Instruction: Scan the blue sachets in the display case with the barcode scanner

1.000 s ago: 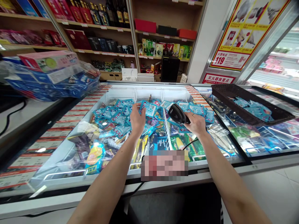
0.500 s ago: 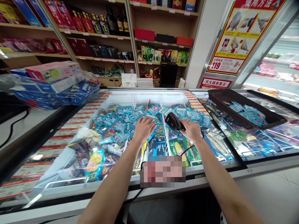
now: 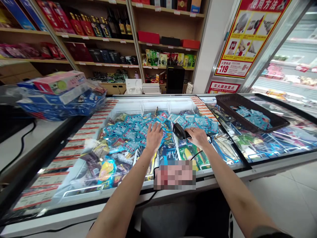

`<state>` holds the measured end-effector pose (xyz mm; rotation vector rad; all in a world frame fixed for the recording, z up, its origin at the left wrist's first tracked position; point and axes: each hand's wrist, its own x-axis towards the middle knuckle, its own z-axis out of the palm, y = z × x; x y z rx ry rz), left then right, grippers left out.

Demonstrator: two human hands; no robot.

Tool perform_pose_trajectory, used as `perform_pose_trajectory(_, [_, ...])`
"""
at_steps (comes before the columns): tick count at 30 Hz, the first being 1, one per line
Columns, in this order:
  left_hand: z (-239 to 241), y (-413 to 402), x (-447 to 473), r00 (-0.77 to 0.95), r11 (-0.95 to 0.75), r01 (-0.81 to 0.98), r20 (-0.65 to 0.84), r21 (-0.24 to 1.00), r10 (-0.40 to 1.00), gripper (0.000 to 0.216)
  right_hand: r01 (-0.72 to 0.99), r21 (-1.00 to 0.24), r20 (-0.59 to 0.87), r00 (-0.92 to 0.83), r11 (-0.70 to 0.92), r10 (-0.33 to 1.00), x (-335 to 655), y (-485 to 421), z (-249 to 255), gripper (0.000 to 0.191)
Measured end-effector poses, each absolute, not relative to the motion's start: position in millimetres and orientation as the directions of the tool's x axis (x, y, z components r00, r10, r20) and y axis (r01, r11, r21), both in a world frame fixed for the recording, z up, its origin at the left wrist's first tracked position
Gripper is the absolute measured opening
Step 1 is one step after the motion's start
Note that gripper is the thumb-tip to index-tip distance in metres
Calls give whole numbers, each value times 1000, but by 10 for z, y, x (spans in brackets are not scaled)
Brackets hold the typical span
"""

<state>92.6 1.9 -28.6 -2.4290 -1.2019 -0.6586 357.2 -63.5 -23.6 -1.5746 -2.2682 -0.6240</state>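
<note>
My left hand (image 3: 154,137) reaches into an open chest freezer (image 3: 153,100) and lies flat, fingers spread, on a heap of small blue packets (image 3: 128,130). My right hand (image 3: 198,137) is closed round a black handheld barcode scanner (image 3: 178,131), its head pointing left toward the packets just past a white divider. The scanner's black cable runs back toward me over the freezer edge. More blue packets lie to the right of the divider.
A black mesh tray (image 3: 250,112) with several blue packets rests on the freezer's glass lid at right. Wrapped boxes (image 3: 59,96) are stacked on the counter at left. Shelves of goods (image 3: 111,36) stand behind. A red and yellow poster (image 3: 245,36) hangs at right.
My left hand held up a blue packet a second ago; it has since come down flat onto the heap. The scanner hand has sunk lower toward the packets.
</note>
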Motion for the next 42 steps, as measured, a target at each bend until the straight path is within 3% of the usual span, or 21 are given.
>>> perform_pose_trajectory(14, [-271, -98, 782, 636, -649, 754, 366, -106, 680, 35, 947, 164, 547, -320, 276, 774, 3576, -776, -400, 43])
perform_pose_trajectory(21, [-332, -44, 657, 625, -654, 752, 400, -81, 670, 40, 958, 153, 549, -287, 243, 785, 3560, -768, -392, 51])
perform_pose_trajectory(29, [-224, 39, 649, 657, -667, 731, 414, -145, 630, 33, 963, 137, 558, -270, 234, 785, 3522, -797, -350, 47])
perform_pose_trajectory(42, [-115, 146, 739, 545, -599, 801, 408, 7, 733, 32, 987, 77, 661, -157, 142, 734, 3574, -779, -381, 49])
